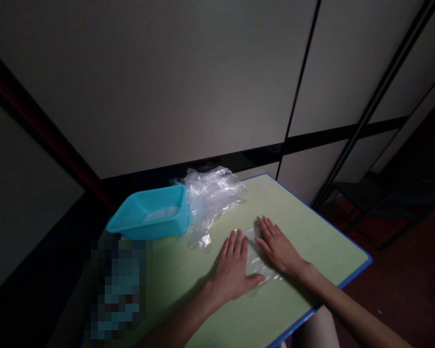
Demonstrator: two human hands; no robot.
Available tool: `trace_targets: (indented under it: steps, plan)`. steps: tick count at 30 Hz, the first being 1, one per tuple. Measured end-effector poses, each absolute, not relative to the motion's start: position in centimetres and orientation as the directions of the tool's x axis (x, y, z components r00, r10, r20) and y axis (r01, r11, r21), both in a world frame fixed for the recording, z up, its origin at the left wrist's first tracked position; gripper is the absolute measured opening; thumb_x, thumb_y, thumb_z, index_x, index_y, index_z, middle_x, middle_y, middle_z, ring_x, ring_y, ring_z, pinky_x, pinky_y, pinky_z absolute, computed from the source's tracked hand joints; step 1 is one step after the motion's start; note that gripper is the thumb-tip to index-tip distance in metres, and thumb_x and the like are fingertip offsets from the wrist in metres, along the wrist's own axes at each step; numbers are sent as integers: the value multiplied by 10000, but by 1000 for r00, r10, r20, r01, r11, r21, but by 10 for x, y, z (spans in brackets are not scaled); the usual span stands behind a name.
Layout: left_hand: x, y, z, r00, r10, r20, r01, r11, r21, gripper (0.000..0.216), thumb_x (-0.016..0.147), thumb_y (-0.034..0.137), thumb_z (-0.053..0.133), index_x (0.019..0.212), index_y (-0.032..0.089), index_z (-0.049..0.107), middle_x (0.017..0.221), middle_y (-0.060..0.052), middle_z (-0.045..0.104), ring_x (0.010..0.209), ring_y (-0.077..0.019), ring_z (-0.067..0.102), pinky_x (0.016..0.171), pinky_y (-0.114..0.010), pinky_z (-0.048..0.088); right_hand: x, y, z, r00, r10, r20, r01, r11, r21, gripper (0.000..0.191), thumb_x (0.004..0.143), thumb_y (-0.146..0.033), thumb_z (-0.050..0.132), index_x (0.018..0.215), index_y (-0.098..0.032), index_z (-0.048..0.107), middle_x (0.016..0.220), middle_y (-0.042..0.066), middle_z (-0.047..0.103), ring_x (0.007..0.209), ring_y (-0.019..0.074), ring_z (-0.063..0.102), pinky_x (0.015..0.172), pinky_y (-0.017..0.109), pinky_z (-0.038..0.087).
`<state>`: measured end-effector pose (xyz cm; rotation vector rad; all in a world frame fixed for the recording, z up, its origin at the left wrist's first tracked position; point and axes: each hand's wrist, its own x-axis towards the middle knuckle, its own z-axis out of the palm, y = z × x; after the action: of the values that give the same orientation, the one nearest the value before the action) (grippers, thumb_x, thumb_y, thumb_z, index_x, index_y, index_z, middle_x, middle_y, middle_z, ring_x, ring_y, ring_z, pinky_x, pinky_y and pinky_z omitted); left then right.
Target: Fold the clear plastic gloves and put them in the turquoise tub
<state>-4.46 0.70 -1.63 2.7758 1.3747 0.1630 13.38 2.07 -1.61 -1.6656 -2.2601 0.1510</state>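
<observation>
My left hand [234, 268] lies flat on the pale green table [311, 232], fingers stretched out and together. My right hand [278, 246] lies flat beside it, fingers spread a little. Between and under both palms is a thin clear plastic sheet or bag [255, 258], pressed against the tabletop. Both hands touch it, and neither is closed around it.
A turquoise plastic tub [150, 217] stands at the table's far left, something pale inside. A crumpled heap of clear plastic bags [210, 195] lies next to it. The table has a blue edge [355, 275]. A blurred patch covers the near left corner. Wall panels stand behind.
</observation>
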Motion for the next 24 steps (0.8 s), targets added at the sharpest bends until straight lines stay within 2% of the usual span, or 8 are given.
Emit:
trace_targets:
  steps: [4, 8, 15, 19, 24]
  plan:
    - [-42, 7, -18, 625, 772, 114, 770, -634, 69, 876, 767, 671, 316, 1385, 88, 105, 1442, -139, 66, 1308, -309, -16, 1058, -422, 74, 92, 12, -6, -453, 872, 185, 803, 489, -340, 672, 882, -523, 224, 1353, -44, 252, 1411, 165, 201, 1304, 232, 154, 1049, 398, 217]
    - [-42, 6, -18, 628, 768, 128, 766, -639, 74, 853, 788, 641, 309, 1386, 80, 75, 1441, -145, 58, 1308, -304, -4, 1060, -409, 86, 88, 10, -10, -476, 865, 158, 790, 499, -355, 646, 892, -503, 216, 1352, -52, 257, 1409, 162, 213, 1296, 228, 188, 1048, 389, 230]
    - [-44, 6, -15, 604, 793, 84, 790, -609, 64, 931, 741, 735, 247, 1341, 23, 243, 1423, -179, 143, 1310, -300, -3, 1055, -427, 100, 129, 17, -24, -441, 874, 201, 852, 479, -211, 651, 884, -507, 252, 1334, -39, 295, 1397, 172, 240, 1297, 231, 190, 1042, 410, 231]
    - [-44, 6, -16, 606, 791, 88, 790, -611, 47, 924, 745, 730, 249, 1346, 29, 227, 1428, -177, 117, 1311, -298, -3, 1053, -421, 103, 139, 18, -25, -466, 862, 197, 860, 494, -126, 665, 883, -518, 236, 1344, -39, 268, 1400, 170, 234, 1298, 231, 188, 1041, 411, 222]
    - [-45, 7, -18, 602, 793, 93, 793, -608, 47, 934, 741, 739, 230, 1348, 29, 217, 1430, -184, 95, 1309, -299, -14, 1054, -415, 88, 154, 20, -27, -438, 877, 200, 884, 460, -81, 651, 880, -530, 225, 1358, -90, 251, 1410, 131, 230, 1299, 229, 188, 1041, 426, 205]
